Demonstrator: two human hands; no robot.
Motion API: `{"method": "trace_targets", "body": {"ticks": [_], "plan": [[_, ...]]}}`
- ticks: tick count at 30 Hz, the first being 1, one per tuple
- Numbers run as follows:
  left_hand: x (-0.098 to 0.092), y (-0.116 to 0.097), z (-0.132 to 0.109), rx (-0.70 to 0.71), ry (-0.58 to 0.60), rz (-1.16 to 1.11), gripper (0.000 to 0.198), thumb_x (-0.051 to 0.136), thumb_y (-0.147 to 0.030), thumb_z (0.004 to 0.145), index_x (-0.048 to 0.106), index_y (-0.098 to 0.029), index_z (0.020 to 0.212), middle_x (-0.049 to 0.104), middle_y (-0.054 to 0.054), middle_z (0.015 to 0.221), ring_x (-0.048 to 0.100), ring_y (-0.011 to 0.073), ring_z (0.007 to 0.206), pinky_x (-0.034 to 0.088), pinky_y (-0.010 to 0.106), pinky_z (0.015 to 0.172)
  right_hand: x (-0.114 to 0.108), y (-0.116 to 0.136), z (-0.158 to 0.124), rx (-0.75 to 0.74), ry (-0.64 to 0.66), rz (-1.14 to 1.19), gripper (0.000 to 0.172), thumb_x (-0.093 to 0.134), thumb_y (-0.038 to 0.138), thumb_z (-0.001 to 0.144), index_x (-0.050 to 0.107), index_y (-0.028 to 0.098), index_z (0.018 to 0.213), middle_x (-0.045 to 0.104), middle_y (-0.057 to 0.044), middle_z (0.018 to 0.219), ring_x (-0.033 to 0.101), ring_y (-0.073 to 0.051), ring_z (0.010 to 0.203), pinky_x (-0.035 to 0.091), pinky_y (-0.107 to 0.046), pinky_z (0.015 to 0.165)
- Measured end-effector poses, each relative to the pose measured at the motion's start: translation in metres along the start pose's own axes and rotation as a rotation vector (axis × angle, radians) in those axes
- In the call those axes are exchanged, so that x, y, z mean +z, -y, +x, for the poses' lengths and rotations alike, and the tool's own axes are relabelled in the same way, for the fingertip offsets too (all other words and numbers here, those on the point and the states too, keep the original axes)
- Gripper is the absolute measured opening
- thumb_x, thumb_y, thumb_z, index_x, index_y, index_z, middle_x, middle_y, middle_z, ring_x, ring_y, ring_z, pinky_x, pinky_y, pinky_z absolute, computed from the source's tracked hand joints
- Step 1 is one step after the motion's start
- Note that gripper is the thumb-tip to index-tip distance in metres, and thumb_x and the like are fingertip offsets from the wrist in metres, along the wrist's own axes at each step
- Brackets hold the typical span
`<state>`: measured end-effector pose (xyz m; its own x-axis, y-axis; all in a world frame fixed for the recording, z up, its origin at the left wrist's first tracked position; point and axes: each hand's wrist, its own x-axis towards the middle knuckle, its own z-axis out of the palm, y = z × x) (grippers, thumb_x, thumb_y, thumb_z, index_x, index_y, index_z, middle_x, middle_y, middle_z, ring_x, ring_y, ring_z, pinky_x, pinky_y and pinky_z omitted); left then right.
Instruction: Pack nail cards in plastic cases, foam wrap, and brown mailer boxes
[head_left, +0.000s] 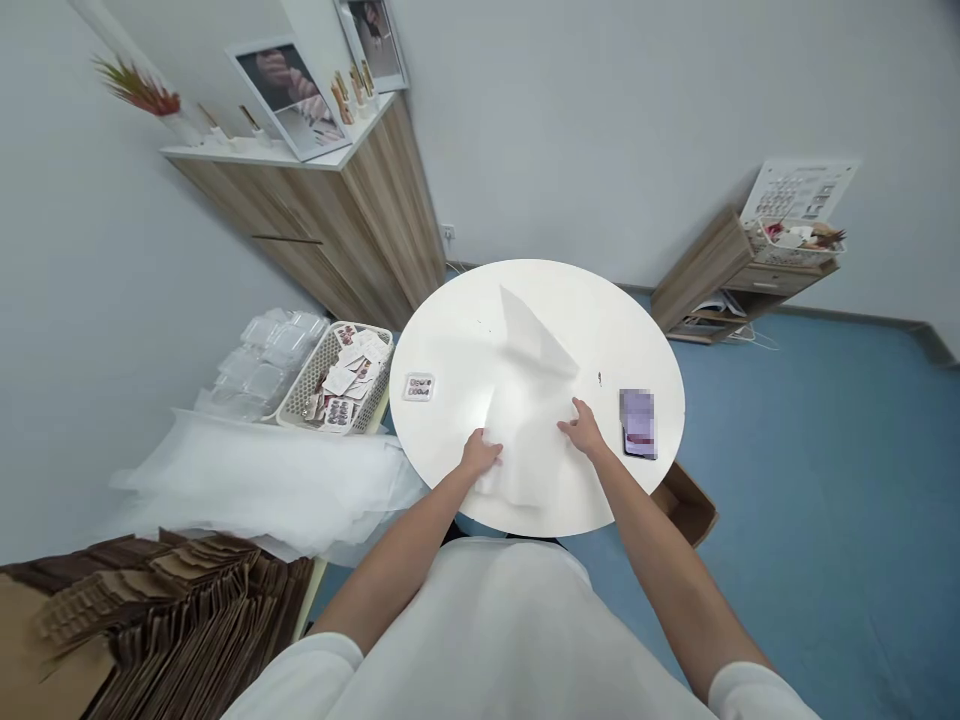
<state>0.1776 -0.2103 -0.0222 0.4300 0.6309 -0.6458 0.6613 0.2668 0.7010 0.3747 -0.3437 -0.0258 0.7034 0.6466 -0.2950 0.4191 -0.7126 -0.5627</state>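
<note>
A thin, translucent white foam sheet point(525, 440) lies on the round white table point(442, 320); its far part stands up in a raised, pointed flap. My left hand point(480, 455) is closed on the sheet's left edge, fingers pointing inward. Beside the right edge, my right hand point(583, 430) has its thumb and index finger apart, with nothing visible between them. A phone point(639, 425) with a blurred screen rests to the right of that hand. Left of the sheet is a small clear case point(418, 387) holding dark press-on nails. One tiny dark item point(599, 379) lies near the phone.
At left, a white basket point(300, 385) holds cards and nail sets, beside stacked clear plastic boxes point(262, 360). More foam sheets point(262, 480) and folded brown cardboard point(202, 620) lie nearer me. A wooden cabinet point(375, 210) stands behind; an open carton point(686, 505) sits below the table's right edge.
</note>
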Motion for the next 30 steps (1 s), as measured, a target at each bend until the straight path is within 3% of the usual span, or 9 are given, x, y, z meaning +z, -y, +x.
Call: {"method": "trace_targets", "body": {"ticks": [3,6,10,14,18,25,28,30], "plan": [[0.009,0.003,0.002,-0.032,-0.061,0.043,0.047,0.061,-0.023,0.071,0.045,-0.017,0.115,0.064,0.01,0.098,0.065,0.0169,0.063,0.049,0.03,0.071,0.01,-0.006,-0.006,-0.041,0.027,-0.176,0.069,0.05,0.036,0.076,0.024,0.018,0.137,0.006,-0.011,0.148,0.021,-0.03,0.131,0.028,-0.046,0.1],[0.014,0.006,0.001,0.008,-0.149,0.174,0.057,0.06,-0.022,0.07,0.039,-0.017,0.122,0.061,0.012,0.107,0.063,0.0227,0.088,0.044,0.035,0.083,0.022,-0.005,-0.018,-0.234,0.156,-0.307,0.063,0.048,0.034,0.078,0.026,0.019,0.136,0.006,-0.009,0.149,0.007,-0.027,0.135,0.015,-0.047,0.104],[0.014,0.01,-0.004,0.24,-0.324,0.519,0.074,0.057,-0.022,0.072,0.02,-0.016,0.135,0.035,0.017,0.137,0.033,0.0276,0.126,0.028,0.041,0.1,0.031,-0.005,-0.026,-0.348,0.301,-0.395,0.06,0.045,0.035,0.08,0.026,0.019,0.135,0.011,-0.009,0.148,0.005,-0.024,0.136,0.01,-0.046,0.105],[0.011,0.017,-0.006,0.46,-0.133,0.787,0.057,0.049,-0.025,0.078,0.03,-0.022,0.132,0.023,0.009,0.145,0.015,0.0244,0.134,0.015,0.041,0.106,0.03,-0.008,-0.02,-0.345,0.29,-0.419,0.061,0.045,0.035,0.08,0.026,0.019,0.135,0.011,-0.011,0.148,0.006,-0.026,0.135,0.008,-0.049,0.104],[0.004,0.027,0.0,0.512,-0.035,0.858,0.047,0.046,-0.031,0.081,0.04,-0.024,0.127,0.028,0.009,0.143,0.015,0.0258,0.134,0.013,0.044,0.106,0.028,-0.01,-0.016,-0.337,0.295,-0.445,0.06,0.044,0.034,0.08,0.025,0.019,0.135,0.011,-0.01,0.148,0.007,-0.026,0.135,0.008,-0.05,0.103],[0.002,0.039,0.002,0.633,-0.084,0.931,0.049,0.045,-0.035,0.081,0.04,-0.02,0.127,0.029,0.012,0.142,0.021,0.029,0.131,0.022,0.047,0.1,0.023,-0.007,-0.028,-0.336,0.194,-0.501,0.058,0.044,0.035,0.08,0.029,0.019,0.134,0.013,-0.011,0.147,0.012,-0.028,0.134,0.018,-0.051,0.1],[-0.006,0.042,0.0,0.724,-0.081,0.927,0.055,0.044,-0.041,0.081,0.035,-0.02,0.131,0.023,0.012,0.144,0.019,0.0293,0.132,0.023,0.047,0.099,0.028,0.015,-0.031,-0.332,0.046,-0.449,0.055,0.041,0.036,0.082,0.03,0.018,0.133,0.018,-0.013,0.146,0.016,-0.028,0.133,0.022,-0.049,0.098],[-0.024,0.042,0.005,0.742,-0.103,0.878,0.057,0.044,-0.043,0.081,0.032,-0.02,0.132,0.022,0.012,0.144,0.019,0.0294,0.132,0.023,0.046,0.099,0.039,0.042,-0.026,-0.33,-0.035,-0.383,0.052,0.039,0.034,0.083,0.03,0.017,0.132,0.024,-0.013,0.144,0.021,-0.027,0.132,0.026,-0.047,0.098]]}}
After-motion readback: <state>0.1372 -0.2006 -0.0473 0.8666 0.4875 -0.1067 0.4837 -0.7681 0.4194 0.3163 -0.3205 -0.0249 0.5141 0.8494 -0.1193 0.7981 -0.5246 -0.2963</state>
